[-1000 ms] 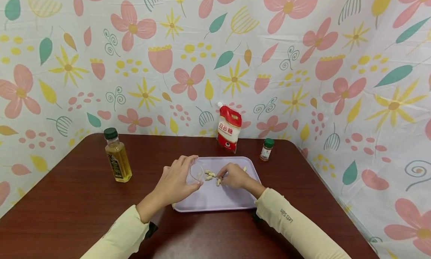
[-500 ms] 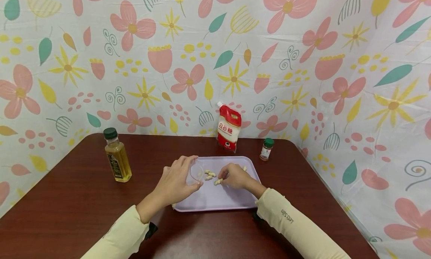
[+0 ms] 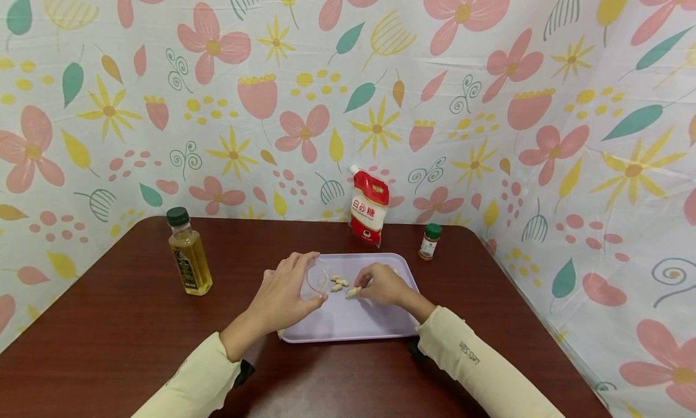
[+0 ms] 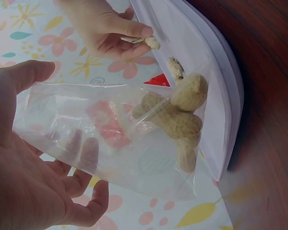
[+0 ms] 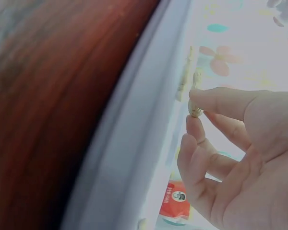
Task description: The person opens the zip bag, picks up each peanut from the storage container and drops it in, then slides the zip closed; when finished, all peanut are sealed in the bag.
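Observation:
A clear plastic bag (image 4: 57, 112) hangs from my left hand (image 3: 285, 292), its mouth spread between the thumb and the fingers. Several unshelled peanuts (image 4: 180, 117) lie at the bottom of the bag. My right hand (image 3: 383, 284) is over the right part of the lavender tray (image 3: 348, 327). Between its thumb and fingertips it pinches one peanut (image 5: 196, 110), which the head view shows close over the tray. Left of that hand, several loose peanuts (image 3: 338, 283) sit on the tray, between it and the bag.
A red and white sugar pouch (image 3: 370, 208) stands behind the tray, with a small green-capped jar (image 3: 429, 243) to its right. At the left is an oil bottle (image 3: 190, 255) with a dark green cap. Flowered cloth (image 3: 304, 104) hangs behind the brown table (image 3: 109, 321).
The right hand has shifted very slightly on the tray, and the peanut in its fingertips shows more plainly now. My left hand and the bag have stayed in place.

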{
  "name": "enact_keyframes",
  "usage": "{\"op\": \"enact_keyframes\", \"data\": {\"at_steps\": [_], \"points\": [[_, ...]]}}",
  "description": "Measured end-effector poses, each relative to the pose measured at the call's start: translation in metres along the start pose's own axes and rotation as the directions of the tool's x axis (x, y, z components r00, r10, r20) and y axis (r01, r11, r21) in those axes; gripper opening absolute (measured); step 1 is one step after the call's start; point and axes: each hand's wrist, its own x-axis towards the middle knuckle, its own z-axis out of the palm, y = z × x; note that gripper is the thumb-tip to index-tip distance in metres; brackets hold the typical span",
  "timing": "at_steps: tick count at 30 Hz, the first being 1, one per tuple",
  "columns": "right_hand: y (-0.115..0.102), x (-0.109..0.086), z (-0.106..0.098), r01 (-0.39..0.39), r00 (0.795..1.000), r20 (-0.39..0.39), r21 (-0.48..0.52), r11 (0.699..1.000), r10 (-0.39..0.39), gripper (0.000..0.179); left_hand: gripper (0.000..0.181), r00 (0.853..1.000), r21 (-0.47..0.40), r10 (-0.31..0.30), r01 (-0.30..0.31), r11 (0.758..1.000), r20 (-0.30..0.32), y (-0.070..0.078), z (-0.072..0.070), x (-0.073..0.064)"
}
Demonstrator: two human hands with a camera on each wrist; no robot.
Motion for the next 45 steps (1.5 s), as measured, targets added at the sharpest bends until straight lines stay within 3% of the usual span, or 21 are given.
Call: {"op": "enact_keyframes", "data": {"at_steps": [13, 19, 27, 37, 45], "points": [[-0.011, -0.014, -0.014, 0.057, 0.994, -0.098, 0.035, 0.998, -0.054, 0.005, 0.074, 1.0, -0.002, -0.006, 0.006, 1.0, 0.0, 0.001, 0.0, 0.001], [-0.019, -0.023, -0.021, 0.045, 0.991, -0.127, 0.057, 0.997, -0.037, 0.005, 0.073, 1.0, 0.0, -0.012, 0.012, 1.0, 0.01, 0.002, 0.0, 0.001], [-0.032, -0.031, -0.027, 0.118, 0.969, -0.221, 0.038, 0.992, -0.107, 0.004, 0.072, 1.0, -0.001, -0.008, 0.008, 1.0, 0.015, 0.003, 0.0, 0.002], [-0.05, -0.04, -0.032, 0.078, 0.969, -0.245, 0.135, 0.988, -0.043, 0.006, 0.072, 1.0, 0.002, -0.002, 0.002, 1.0, 0.01, 0.004, 0.001, 0.003], [-0.07, -0.048, -0.035, 0.166, 0.946, -0.301, 0.147, 0.975, -0.116, 0.007, 0.071, 1.0, 0.0, 0.008, -0.008, 1.0, 0.003, 0.004, 0.001, 0.003]]}}
